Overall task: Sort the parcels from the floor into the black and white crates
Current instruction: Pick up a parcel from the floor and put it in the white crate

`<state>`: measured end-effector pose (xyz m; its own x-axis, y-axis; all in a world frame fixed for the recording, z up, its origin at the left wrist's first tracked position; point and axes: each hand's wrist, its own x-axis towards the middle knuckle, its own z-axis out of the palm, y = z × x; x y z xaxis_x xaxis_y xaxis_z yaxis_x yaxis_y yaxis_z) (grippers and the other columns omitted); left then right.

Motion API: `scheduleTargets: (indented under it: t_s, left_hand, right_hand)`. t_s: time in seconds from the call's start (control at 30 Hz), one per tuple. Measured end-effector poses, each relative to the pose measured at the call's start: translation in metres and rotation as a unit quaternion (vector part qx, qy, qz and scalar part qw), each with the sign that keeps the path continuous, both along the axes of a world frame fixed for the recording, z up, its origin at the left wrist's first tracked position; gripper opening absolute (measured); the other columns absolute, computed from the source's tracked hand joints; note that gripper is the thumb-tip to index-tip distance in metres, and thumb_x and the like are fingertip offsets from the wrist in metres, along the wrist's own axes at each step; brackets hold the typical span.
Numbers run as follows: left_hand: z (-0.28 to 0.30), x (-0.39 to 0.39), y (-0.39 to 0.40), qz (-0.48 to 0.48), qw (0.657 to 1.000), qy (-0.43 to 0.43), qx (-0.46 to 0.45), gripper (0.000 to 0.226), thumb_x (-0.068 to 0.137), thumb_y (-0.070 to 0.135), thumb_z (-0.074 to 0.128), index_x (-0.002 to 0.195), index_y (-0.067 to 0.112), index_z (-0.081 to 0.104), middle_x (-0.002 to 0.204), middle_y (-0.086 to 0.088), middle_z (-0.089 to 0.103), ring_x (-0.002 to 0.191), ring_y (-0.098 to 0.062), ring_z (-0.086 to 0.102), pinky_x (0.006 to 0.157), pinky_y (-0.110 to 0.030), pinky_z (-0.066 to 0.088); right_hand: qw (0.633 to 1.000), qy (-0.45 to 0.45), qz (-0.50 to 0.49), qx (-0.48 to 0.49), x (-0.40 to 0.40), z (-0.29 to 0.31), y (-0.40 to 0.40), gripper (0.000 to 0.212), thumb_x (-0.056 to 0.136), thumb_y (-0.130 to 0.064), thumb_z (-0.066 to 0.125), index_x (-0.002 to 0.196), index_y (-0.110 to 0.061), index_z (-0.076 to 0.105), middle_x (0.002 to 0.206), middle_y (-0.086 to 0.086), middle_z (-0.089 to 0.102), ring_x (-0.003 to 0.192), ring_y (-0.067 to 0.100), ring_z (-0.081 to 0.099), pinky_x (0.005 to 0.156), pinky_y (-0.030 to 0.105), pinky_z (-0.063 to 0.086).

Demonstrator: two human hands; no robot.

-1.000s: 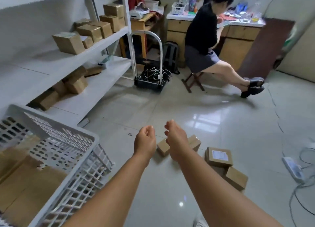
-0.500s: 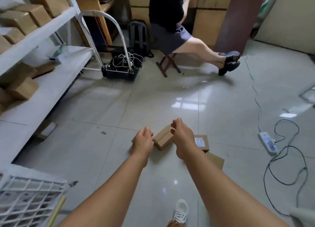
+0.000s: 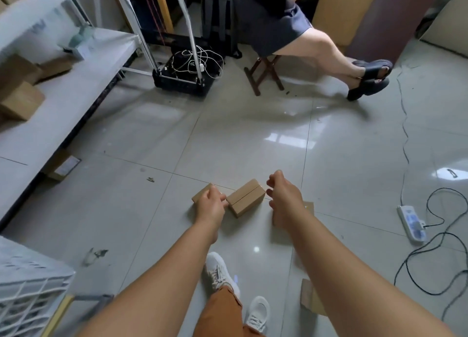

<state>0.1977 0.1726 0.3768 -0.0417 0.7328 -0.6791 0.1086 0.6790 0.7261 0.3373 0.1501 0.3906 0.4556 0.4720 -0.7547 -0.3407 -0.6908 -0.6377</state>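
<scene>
1. Left hand (image 3: 211,206): fingers curled, knuckles up, low over the floor just left of the centre parcel (image 3: 245,197). It overlaps a smaller parcel (image 3: 201,193) behind it; we cannot tell whether it grips that box or merely hovers in front of it.

2. Right hand (image 3: 285,197): just right of the centre parcel, fingers loosely bent and parted, holding nothing we can see, apart from the box by a narrow gap.

3. Centre parcel: plain brown carton with a seam along its top, lying flat on the glossy floor tiles (image 3: 253,139) between our two hands. We judge it light and stiff, with matte card that should not slip. We would take it across the two long side faces, or one hand at each short end, pressing near the edges where the card is firmest.

4. Labelled parcel (image 3: 309,206): right of the centre parcel, mostly hidden behind our right wrist. Only a corner shows.

5. Flat cardboard piece (image 3: 307,298): nearer us than the centre parcel, to the right, beside our forearm.

6. White crate (image 3: 30,286): well to the left and nearer us than the centre parcel; only its lattice wall shows.

7. Black crate (image 3: 181,82): far beyond the centre parcel, holding tangled white cables.
</scene>
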Motion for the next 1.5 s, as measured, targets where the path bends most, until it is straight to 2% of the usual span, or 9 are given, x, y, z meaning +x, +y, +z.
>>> scheduleTargets:
  t_s: [0.17,0.4,0.57,0.77,0.87,1.0,1.13,1.33,1.5]
  left_hand:
    - [-0.032,0.004,0.052,0.011,0.999,-0.009,-0.044,0.042,0.101,0.032,0.029,0.131,0.007,0.046,0.124,-0.008,0.059,0.099,-0.020,0.059,0.107,-0.044,0.039]
    - [-0.080,0.012,0.119,0.019,0.996,-0.011,-0.084,0.043,0.101,0.030,0.029,0.132,0.006,0.046,0.129,-0.011,0.057,0.113,-0.024,0.057,0.099,-0.036,0.040]
    - [-0.140,0.021,0.147,0.012,0.994,0.021,-0.108,0.025,0.101,0.032,0.031,0.108,0.015,0.048,0.112,-0.006,0.058,0.097,-0.019,0.057,0.103,-0.038,0.040]
    - [-0.229,0.030,0.175,0.019,0.988,0.038,-0.146,0.028,0.101,0.032,0.029,0.084,0.020,0.048,0.110,-0.003,0.054,0.100,-0.017,0.055,0.105,-0.038,0.038]
    - [-0.284,0.034,0.180,0.034,0.984,0.047,-0.170,0.024,0.100,0.038,0.030,0.097,0.020,0.046,0.107,-0.003,0.053,0.098,-0.018,0.054,0.098,-0.034,0.040]
    - [-0.361,0.036,0.175,0.019,0.975,0.062,-0.213,0.036,0.097,0.047,0.032,0.115,0.022,0.050,0.107,-0.003,0.054,0.100,-0.021,0.054,0.103,-0.039,0.041]
    - [-0.428,0.039,0.170,0.011,0.967,0.069,-0.245,0.057,0.096,0.053,0.031,0.142,0.020,0.038,0.138,-0.006,0.049,0.125,-0.026,0.049,0.109,-0.047,0.036]
    - [-0.499,0.042,0.169,0.002,0.960,0.066,-0.272,0.066,0.093,0.058,0.030,0.146,0.019,0.034,0.149,-0.005,0.040,0.133,-0.026,0.041,0.111,-0.048,0.033]
    - [-0.538,0.045,0.162,0.013,0.953,0.046,-0.299,0.069,0.091,0.062,0.032,0.145,0.017,0.036,0.148,-0.003,0.041,0.133,-0.025,0.040,0.112,-0.046,0.031]
  right_hand:
    - [1.000,-0.024,0.014,0.003,0.013,-0.021,0.044,0.040,0.097,-0.029,0.040,0.117,0.001,0.057,0.133,0.018,0.055,0.125,0.037,0.049,0.103,0.048,0.040]
    - [0.997,-0.016,0.015,-0.072,0.029,-0.078,0.111,0.041,0.092,-0.036,0.035,0.105,-0.002,0.054,0.129,0.011,0.055,0.124,0.030,0.049,0.104,0.045,0.037]
    - [0.995,-0.007,0.034,-0.089,0.047,-0.131,0.153,0.036,0.093,-0.036,0.035,0.098,-0.010,0.059,0.130,0.008,0.056,0.123,0.027,0.050,0.102,0.041,0.039]
    - [0.986,-0.033,0.110,-0.122,0.075,-0.224,0.187,0.037,0.094,-0.038,0.034,0.101,-0.010,0.057,0.128,0.008,0.057,0.122,0.028,0.050,0.100,0.041,0.040]
    - [0.974,-0.051,0.168,-0.145,0.084,-0.279,0.197,0.044,0.095,-0.034,0.030,0.112,-0.001,0.053,0.128,0.013,0.055,0.123,0.031,0.048,0.101,0.043,0.039]
    - [0.964,-0.034,0.200,-0.170,0.090,-0.348,0.204,0.040,0.097,-0.039,0.031,0.112,-0.011,0.056,0.121,0.004,0.054,0.106,0.024,0.049,0.085,0.033,0.038]
    - [0.958,-0.031,0.217,-0.184,0.095,-0.407,0.210,0.048,0.098,-0.041,0.031,0.127,-0.010,0.052,0.110,0.003,0.047,0.093,0.022,0.039,0.075,0.028,0.032]
    - [0.946,-0.061,0.261,-0.182,0.100,-0.480,0.216,0.052,0.099,-0.042,0.032,0.145,-0.018,0.036,0.146,0.004,0.040,0.126,0.023,0.041,0.091,0.031,0.031]
    - [0.937,-0.070,0.284,-0.190,0.102,-0.529,0.216,0.064,0.099,-0.045,0.034,0.154,-0.017,0.018,0.159,0.003,0.022,0.144,0.023,0.024,0.111,0.034,0.022]
